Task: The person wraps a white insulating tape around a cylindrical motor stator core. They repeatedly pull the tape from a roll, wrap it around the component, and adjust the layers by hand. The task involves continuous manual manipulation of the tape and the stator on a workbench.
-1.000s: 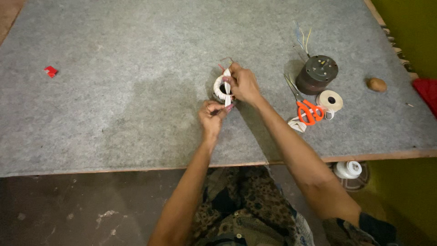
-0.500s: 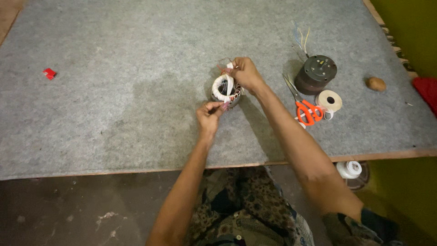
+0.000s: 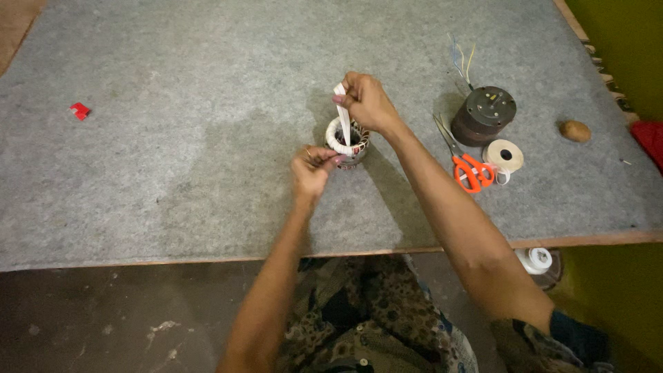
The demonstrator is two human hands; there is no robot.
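A small round wound coil (image 3: 347,141), wrapped in white tape on top with copper winding at its side, stands on the grey felt table (image 3: 207,138). My left hand (image 3: 314,168) grips the coil's near edge and steadies it. My right hand (image 3: 366,101) is above and behind the coil, pinching a strip of white tape (image 3: 341,110) that runs taut down into the coil's ring.
To the right lie orange-handled scissors (image 3: 469,166), a roll of white tape (image 3: 503,156), a dark round motor part (image 3: 485,114) with coloured wires, and a brown lump (image 3: 574,130). A red scrap (image 3: 79,110) lies far left. Another white roll (image 3: 536,260) sits below the table edge.
My right hand has risen and moved away from the coil, drawing the white tape strip up and tight. My left hand stays at the coil's near side.
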